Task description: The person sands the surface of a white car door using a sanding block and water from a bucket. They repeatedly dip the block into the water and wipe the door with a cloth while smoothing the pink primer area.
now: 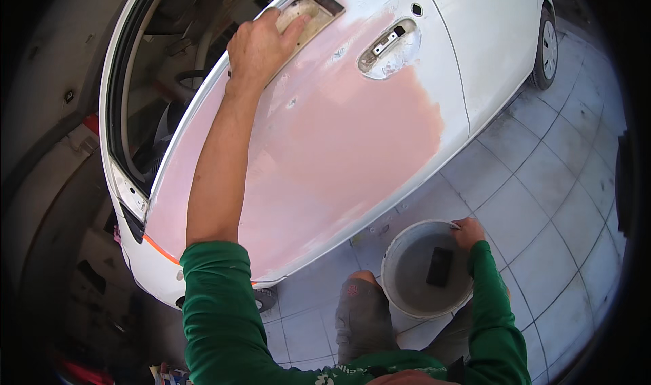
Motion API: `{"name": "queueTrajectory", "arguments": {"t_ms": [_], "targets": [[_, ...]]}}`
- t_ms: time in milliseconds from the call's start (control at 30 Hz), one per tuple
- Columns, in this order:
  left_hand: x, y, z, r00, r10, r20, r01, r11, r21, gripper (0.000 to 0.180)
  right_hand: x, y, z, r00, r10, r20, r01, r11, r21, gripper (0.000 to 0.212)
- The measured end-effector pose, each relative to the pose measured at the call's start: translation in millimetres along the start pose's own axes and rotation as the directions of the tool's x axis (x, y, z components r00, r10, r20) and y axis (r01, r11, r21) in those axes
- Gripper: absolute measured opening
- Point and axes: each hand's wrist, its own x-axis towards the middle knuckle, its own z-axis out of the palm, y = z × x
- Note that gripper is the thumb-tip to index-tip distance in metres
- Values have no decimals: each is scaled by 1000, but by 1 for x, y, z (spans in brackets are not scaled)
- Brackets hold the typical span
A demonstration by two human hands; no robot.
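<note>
My left hand (263, 49) is closed over a long, pale sanding block (315, 20) with a dark end strip. The block lies against the upper part of a white car door (447, 66), just below the window opening. A broad patch of pink filler (339, 134) covers much of the door. To the lower right, the fingers of my right hand (468, 234) grip the rim of a round bucket (388, 253). Greyish water and a dark rectangular block (439, 266) are inside the bucket.
Bare metal fittings show in the door handle recess (388, 48), with a small hole beside it. A rear wheel (546, 49) stands at the far right. Pale square tiles (542, 175) cover the floor. My bent knee (363, 290) is left of the bucket.
</note>
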Motion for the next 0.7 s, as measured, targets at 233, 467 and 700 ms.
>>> {"name": "queueTrajectory", "arguments": {"t_ms": [233,467,700], "targets": [[-11,28,19,998,-18,57,22,997,-70,61,-6,-4,-15,998,57,0,-57,993,103,31],[-38,-3,-1,999,38,-25,-38,999,13,57,6,-1,-4,996,7,88,-14,996,84,32],[-86,-37,-10,1000,-7,14,8,997,-73,55,3,2,-14,999,1,46,-5,996,84,35]]}}
